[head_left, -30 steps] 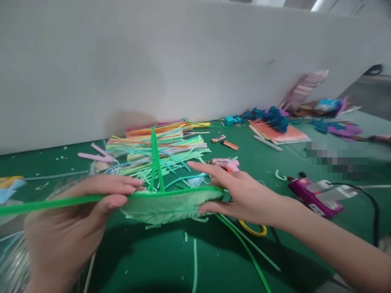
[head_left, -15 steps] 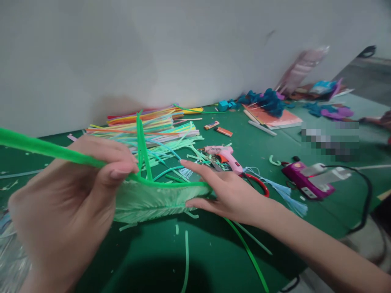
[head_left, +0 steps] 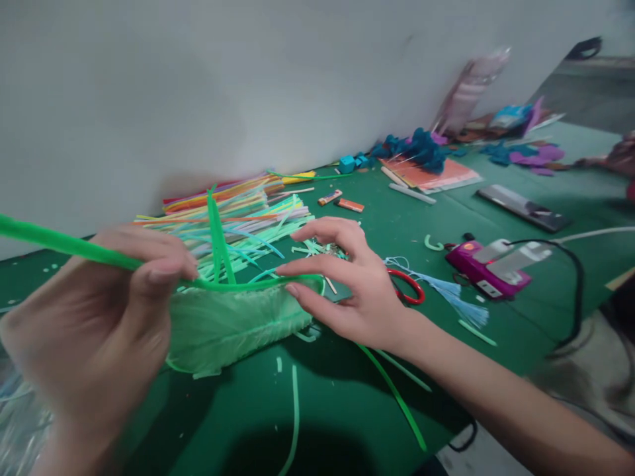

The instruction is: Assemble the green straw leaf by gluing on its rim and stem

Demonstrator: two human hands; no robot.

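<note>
My left hand (head_left: 94, 337) pinches a bright green pipe cleaner (head_left: 69, 246) between thumb and fingers. One end sticks out to the left; the rest forms the top edge of a pale green, leaf-like piece (head_left: 238, 327) with fine ribs. Upright from that edge stands a folded green pipe cleaner (head_left: 218, 238). My right hand (head_left: 354, 284) has its thumb in front of the piece's top edge and its index finger behind, close together on the rim at the right end. Its other fingers are raised.
Behind lie bundles of coloured pipe cleaners (head_left: 248, 205). Scissors with red handles (head_left: 409, 285), blue tassels (head_left: 446, 287), a purple power strip (head_left: 489, 270) with a cable, and a phone (head_left: 523, 207) are to the right. Another person's hand (head_left: 602, 160) is at the far right edge.
My right thumb has risen from the piece's lower part to its top edge, nearer the index finger. The piece's face shows more fully. The whole view has shifted slightly.
</note>
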